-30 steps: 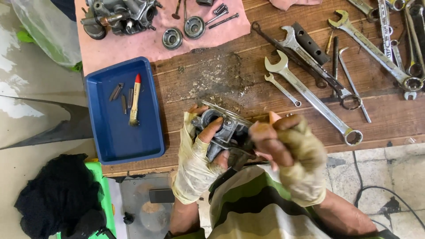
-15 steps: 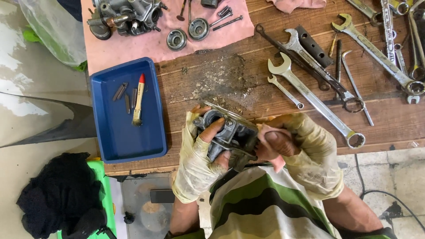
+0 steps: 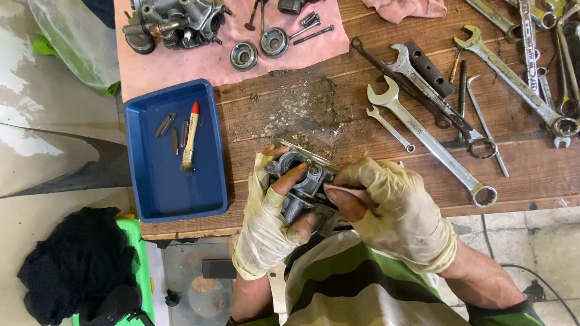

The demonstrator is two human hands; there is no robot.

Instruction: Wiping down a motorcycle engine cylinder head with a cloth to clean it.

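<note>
Carburetor body (image 3: 300, 188) sits in both gloved hands at the near edge of the wooden tabletop (image 3: 290, 121), so it looks mid-job: off the engine, partly stripped, not done. Left hand (image 3: 269, 220) has its fingers clenched around the casting, right hand (image 3: 393, 211) pinches something small against its side, can't tell what. Pulled bits lie on the pink cloth (image 3: 181, 66), small pins and a brush (image 3: 191, 136) in the blue tray (image 3: 175, 193). Spanners (image 3: 432, 145) crowd the right side, gritty dirt just ahead.
</note>
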